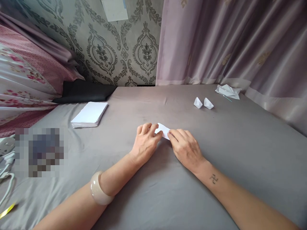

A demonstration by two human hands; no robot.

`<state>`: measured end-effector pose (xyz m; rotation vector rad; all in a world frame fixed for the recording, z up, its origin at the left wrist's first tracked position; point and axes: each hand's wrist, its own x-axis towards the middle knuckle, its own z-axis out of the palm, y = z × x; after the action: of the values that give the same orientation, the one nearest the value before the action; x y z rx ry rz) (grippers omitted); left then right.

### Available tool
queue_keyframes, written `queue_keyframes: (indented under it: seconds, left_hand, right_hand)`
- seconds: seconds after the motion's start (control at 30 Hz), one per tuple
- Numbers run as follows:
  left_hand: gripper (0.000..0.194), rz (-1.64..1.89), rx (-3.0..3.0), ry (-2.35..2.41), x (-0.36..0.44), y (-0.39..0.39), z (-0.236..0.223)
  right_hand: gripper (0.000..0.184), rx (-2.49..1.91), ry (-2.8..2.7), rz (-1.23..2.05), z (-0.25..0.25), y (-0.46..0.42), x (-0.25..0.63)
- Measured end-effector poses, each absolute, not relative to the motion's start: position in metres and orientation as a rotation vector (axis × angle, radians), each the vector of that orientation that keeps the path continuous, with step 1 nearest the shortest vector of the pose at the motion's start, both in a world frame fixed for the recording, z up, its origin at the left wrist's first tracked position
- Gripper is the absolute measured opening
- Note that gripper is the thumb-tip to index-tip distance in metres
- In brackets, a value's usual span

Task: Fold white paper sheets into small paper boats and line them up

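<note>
The item under the hands is a small piece of white paper (164,129), positioned over the central part of the grey sheet (251,153), well short of its far edge. The right hand (185,146) has its fingers drawn together, thumb and forefinger clamped on the right end of the paper. The left hand (146,143) is partly curled, thumb and forefinger slightly apart and both touching the left end; whether they pinch it cannot be told. The paper presents as a narrow, flat strip with straight edges, its long side sloping down toward the right hand; its ends are partly covered by fingers, and its folds cannot be made out. A pale bangle (100,189) is on the left wrist. Toward the sheet's far right corner stand two small folded paper shapes, a left one (198,103) and a right one (208,103), near each other but apart. Beyond them, at that corner, lies a pile of folded papers (227,91), with a thin bluish stick (227,98) at its near side. Toward the far left corner lies a neat stack of white sheets (90,112), near a black cloth (87,91) at the corner itself.
</note>
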<state>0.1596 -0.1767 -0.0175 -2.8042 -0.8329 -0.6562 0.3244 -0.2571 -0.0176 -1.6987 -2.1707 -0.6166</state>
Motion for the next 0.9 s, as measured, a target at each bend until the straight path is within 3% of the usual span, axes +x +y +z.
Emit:
queue_keyframes:
  seconds: [0.17, 0.37, 0.5, 0.7, 0.9]
  left_hand:
    - [0.026, -0.486, -3.007, -0.878, 0.16, -0.182, -0.016]
    - [0.039, -0.921, -3.124, -0.954, 0.154, -0.172, -0.029]
    - [0.049, -0.851, -3.179, -0.909, 0.155, -0.171, -0.028]
    - [0.029, -0.469, -3.155, -0.809, 0.157, -0.177, -0.016]
    - [0.022, -0.721, -3.174, -0.971, 0.157, -0.176, -0.026]
  right_hand:
    - [0.027, -1.661, -2.181, -0.487, -0.016, -0.26, 0.317]
    - [0.041, -1.735, -1.976, -0.288, -0.017, -0.256, 0.343]
    - [0.043, -1.703, -2.063, -0.27, -0.02, -0.254, 0.35]
    - [0.042, -1.68, -2.236, -0.085, -0.019, -0.259, 0.344]
    - [0.024, -1.736, -2.155, 0.106, -0.015, -0.262, 0.344]
